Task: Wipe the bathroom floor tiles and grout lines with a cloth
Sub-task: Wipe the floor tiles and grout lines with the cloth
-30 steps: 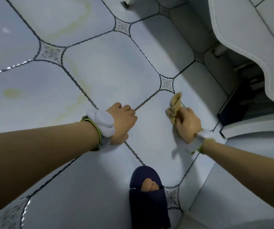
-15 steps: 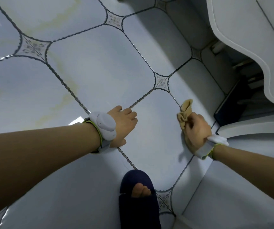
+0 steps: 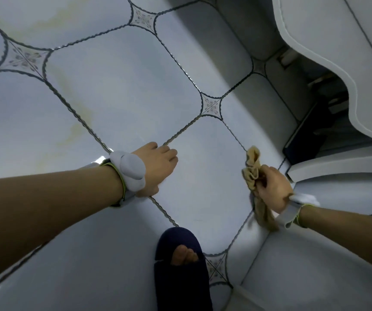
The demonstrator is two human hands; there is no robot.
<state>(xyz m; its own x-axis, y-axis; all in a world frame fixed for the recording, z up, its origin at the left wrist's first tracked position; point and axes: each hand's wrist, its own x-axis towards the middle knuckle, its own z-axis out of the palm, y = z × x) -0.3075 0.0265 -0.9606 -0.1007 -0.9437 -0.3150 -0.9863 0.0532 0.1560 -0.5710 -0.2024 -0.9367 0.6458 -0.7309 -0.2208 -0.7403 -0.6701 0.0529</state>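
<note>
Gripping the bunched cloth (image 3: 253, 173), right hand (image 3: 272, 187) hides its middle (left hand (image 3: 155, 167) seemingly flat on tile (image 3: 117, 90)).

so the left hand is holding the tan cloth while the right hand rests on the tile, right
Not quite: the hands are swapped. In the head view the right hand grips the bunched tan cloth, and the left hand rests on the tile beside the grout line.
</note>
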